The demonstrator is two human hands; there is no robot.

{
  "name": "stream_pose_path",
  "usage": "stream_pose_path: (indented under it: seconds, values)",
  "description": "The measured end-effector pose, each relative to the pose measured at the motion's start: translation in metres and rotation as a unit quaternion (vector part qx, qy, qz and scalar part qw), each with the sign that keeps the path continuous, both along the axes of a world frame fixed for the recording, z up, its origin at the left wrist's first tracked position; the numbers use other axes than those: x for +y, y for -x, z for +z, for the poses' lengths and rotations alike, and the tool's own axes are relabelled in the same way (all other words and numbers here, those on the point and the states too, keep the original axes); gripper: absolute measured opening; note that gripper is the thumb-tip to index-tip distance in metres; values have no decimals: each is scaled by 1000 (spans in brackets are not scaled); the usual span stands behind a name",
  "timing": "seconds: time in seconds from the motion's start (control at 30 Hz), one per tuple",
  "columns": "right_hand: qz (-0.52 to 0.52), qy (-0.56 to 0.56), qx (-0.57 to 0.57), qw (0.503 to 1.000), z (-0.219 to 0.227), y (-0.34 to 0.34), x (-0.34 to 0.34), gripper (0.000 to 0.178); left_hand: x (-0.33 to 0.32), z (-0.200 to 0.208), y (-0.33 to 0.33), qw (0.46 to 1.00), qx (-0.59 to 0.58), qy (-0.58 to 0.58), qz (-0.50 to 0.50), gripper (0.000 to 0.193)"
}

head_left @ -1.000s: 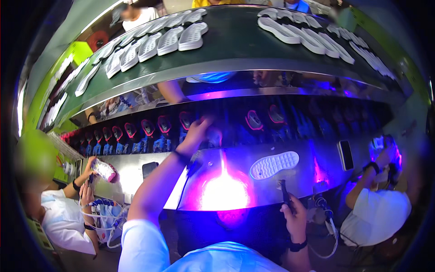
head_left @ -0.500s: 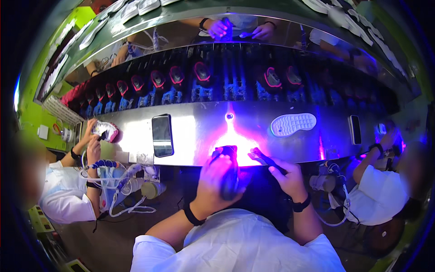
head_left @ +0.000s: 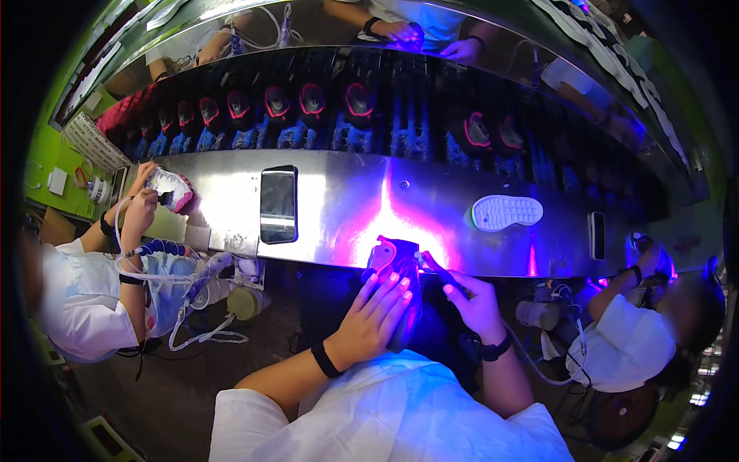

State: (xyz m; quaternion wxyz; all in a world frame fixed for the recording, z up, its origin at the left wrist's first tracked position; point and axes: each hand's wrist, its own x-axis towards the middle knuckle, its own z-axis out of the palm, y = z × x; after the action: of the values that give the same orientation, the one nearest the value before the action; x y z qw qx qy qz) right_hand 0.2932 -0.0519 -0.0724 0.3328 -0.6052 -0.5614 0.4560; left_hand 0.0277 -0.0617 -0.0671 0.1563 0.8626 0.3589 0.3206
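Note:
My left hand [head_left: 369,316] lies along the side of a dark shoe upper [head_left: 404,254] with pink-red edging, holding it upright at the bench's near edge. Its fingers are stretched together across the upper, and the lower part of the shoe is partly hidden by the hand. In my right hand [head_left: 479,304] is a dark-handled brush [head_left: 440,268], its pale tip beside the shoe's right side. Bright violet light falls on both hands and the shoe.
On the metal bench [head_left: 339,200] lie a black phone [head_left: 279,205], a white shoe sole [head_left: 508,212] and another phone [head_left: 596,236]. Behind runs a rack of several dark shoes [head_left: 312,102]. Co-workers sit at left [head_left: 92,289] and right [head_left: 623,331], the left one brushing a shoe [head_left: 171,189].
The shoe upper has turned to show its pink-edged opening, and my left hand has flattened along it. The brush has come next to the shoe. The whole view has shifted a little.

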Motion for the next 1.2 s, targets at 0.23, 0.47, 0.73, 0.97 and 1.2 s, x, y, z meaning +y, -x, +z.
stream_pose_path:
  seconds: [0.23, 0.47, 0.73, 0.97, 1.2]
  values:
    - [49, 71, 72, 994, 2, -16, -32, 39, 13, -3, 13, 999, 29, -10, -44, 54]
    - [31, 38, 5, 999, 13, -10, 12, 36, 20, 5, 4, 997, 63, -22, -42, 53]
    - [43, 103, 74, 991, 38, -38, -41, 39, 20, 33, -19, 996, 90, 4, -18, 60]
    - [30, 54, 101, 993, 52, -52, -55, 37, 16, 54, -61, 995, 89, -13, 48, 69]
    - [-2, 53, 135, 989, 52, -62, -78, 36, 25, 72, -94, 989, 111, -31, 92, 75]
